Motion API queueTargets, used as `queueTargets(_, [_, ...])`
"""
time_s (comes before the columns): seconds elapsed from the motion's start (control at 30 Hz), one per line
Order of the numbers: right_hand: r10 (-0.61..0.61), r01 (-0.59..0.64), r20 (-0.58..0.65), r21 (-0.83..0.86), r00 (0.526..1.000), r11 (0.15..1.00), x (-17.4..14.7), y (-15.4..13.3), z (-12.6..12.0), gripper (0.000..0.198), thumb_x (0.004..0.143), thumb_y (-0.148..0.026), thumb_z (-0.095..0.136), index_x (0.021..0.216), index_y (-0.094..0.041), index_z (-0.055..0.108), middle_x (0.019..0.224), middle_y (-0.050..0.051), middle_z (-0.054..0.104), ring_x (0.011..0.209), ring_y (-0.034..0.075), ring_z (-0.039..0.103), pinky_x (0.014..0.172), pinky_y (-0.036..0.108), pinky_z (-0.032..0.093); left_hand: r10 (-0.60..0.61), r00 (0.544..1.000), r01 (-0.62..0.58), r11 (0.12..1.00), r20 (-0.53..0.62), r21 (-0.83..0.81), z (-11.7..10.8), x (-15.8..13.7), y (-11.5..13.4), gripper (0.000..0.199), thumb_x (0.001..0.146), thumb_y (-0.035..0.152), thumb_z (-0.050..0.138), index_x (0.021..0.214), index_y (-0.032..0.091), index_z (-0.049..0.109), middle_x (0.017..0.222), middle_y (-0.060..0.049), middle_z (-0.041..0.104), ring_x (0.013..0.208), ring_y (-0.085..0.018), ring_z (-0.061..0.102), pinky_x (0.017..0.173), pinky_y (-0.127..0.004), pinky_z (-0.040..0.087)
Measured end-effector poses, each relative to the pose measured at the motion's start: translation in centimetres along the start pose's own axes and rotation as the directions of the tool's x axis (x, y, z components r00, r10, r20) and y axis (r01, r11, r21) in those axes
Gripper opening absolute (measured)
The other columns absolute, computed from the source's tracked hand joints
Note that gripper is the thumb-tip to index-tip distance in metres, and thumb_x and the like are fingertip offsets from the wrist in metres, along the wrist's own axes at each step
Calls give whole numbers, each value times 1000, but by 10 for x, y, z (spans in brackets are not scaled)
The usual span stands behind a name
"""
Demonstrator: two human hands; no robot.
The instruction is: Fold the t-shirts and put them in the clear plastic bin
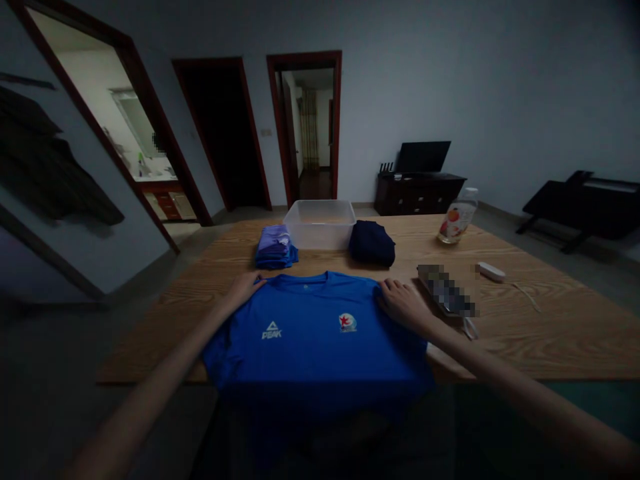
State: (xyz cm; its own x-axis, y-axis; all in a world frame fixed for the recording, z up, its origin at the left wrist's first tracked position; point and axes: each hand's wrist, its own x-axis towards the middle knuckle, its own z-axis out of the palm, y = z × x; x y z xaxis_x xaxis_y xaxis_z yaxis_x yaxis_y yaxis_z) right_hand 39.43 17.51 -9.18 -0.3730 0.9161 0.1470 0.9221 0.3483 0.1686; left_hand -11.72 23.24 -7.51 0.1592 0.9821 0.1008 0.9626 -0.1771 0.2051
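Note:
A blue T-shirt [310,340] lies spread front side up on the wooden table, its collar away from me and its lower part hanging over the near edge. My left hand [245,287] grips its left shoulder, fingers closed on the cloth. At the right shoulder, my right hand [400,300] has its fingers curled over the fabric. Just beyond the collar stands a clear plastic box [320,233]. Folded purple and blue clothes [275,247] are stacked to the left of the box, and a folded dark navy garment [371,243] sits at its right.
On the table's [540,347] right side are a blurred-out phone-like object [445,291], a small white device [491,271] with a cord, and a plastic bottle [457,217]. Farther back, a dark cabinet [420,190] carries a screen [424,157]. Clothes [45,160] hang at the left wall.

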Motion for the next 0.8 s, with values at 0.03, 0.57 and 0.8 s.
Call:
queueTargets(0.03, [4, -4, 7, 2, 1000, 1000, 2, 6, -1, 40, 108, -29, 44, 135, -5, 61, 130, 26, 63, 117, 39, 62, 100, 49, 50, 1, 1000, 0, 1000, -10, 17, -2, 3, 0, 33, 105, 43, 52, 114, 18, 73, 115, -13, 77, 107, -31, 71, 94, -37, 51])
queueTargets(0.57, [147, -129, -94, 174, 985, 976, -93, -1, -10, 63, 103, -64, 55, 140, -13, 58, 125, 20, 69, 108, 38, 69, 90, 43, 52, 425, 905, -425, 905, -33, 11, 48, -21, 199, 47, 111, 43, 43, 148, 18, 58, 153, -11, 60, 141, -27, 53, 122, -44, 40])
queueTargets(0.8, [214, -160, -168, 285, 962, 945, -98, 14, -12, 35, 111, -31, 36, 98, -20, 66, 100, 11, 71, 84, 25, 70, 72, 34, 45, 339, 941, -338, 941, 5, -29, 101, 10, 273, 66, 112, 56, 28, 165, 19, 40, 174, -13, 30, 163, -33, 23, 134, -56, 18])
